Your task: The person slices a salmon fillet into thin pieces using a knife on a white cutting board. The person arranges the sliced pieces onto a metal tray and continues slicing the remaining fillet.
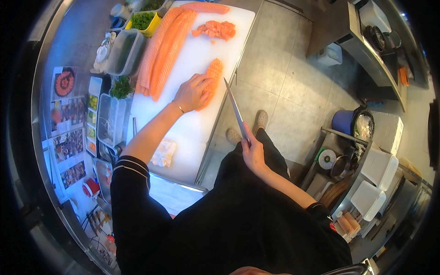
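Note:
My left hand [194, 92] is on a narrow salmon piece [215, 74], its fingers curled over the near part. The piece lies along the right side of the white cutting board [187, 127]. My right hand [253, 149] grips the handle of a long kitchen knife [234, 103]. The blade points away from me, past the board's edge and over the floor, apart from the fish. Farther up the board is a pile of salmon chunks [216, 30]. Long salmon fillet strips [165, 55] lie side by side to the left, and another strip [205, 7] lies at the far end.
A folded white cloth [164, 153] lies on the near board. Left of the board stand a clear plastic container [126, 51], a yellow tub [146, 24] of greens and a clear bin [111, 120]. Behind my right arm is a shelf with a dial scale [327, 158] and white foam boxes [368, 200].

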Demonstrator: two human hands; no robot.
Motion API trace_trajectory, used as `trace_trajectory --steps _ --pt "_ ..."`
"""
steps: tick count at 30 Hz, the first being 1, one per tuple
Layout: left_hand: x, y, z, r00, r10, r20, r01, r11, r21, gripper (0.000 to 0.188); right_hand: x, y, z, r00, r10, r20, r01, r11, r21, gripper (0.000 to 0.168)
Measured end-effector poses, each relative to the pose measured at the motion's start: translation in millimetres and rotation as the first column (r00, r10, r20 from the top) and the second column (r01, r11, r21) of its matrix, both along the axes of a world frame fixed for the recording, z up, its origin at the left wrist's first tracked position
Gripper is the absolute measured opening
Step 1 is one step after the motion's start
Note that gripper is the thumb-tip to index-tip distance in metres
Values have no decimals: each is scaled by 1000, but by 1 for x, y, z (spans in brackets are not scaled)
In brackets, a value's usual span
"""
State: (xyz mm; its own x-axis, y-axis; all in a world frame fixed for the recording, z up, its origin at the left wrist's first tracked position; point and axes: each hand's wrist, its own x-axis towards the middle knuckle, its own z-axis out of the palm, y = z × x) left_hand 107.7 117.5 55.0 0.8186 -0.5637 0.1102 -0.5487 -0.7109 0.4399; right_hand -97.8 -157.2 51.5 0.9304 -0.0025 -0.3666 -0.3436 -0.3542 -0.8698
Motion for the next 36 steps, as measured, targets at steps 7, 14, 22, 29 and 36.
trace_trajectory --steps 7,14,22,29,36 --pt "20 -8 53 924 -233 -304 346 846 405 97 -22 16 4 993 77 -87 -76 997 22 75" --pt "-8 -10 32 913 -143 -382 300 870 391 111 -38 49 -6 987 149 66 -147 989 -35 86" --pt "-85 -7 28 825 462 -327 -412 886 212 107 -17 57 22 903 412 -125 -424 900 -98 91" --pt "-103 10 25 780 616 -111 -577 776 252 89 4 38 19 876 482 -24 -479 860 -175 91" --pt "1 33 -9 959 273 -78 -275 962 -9 41 33 -14 32 962 181 205 -168 983 -79 80"
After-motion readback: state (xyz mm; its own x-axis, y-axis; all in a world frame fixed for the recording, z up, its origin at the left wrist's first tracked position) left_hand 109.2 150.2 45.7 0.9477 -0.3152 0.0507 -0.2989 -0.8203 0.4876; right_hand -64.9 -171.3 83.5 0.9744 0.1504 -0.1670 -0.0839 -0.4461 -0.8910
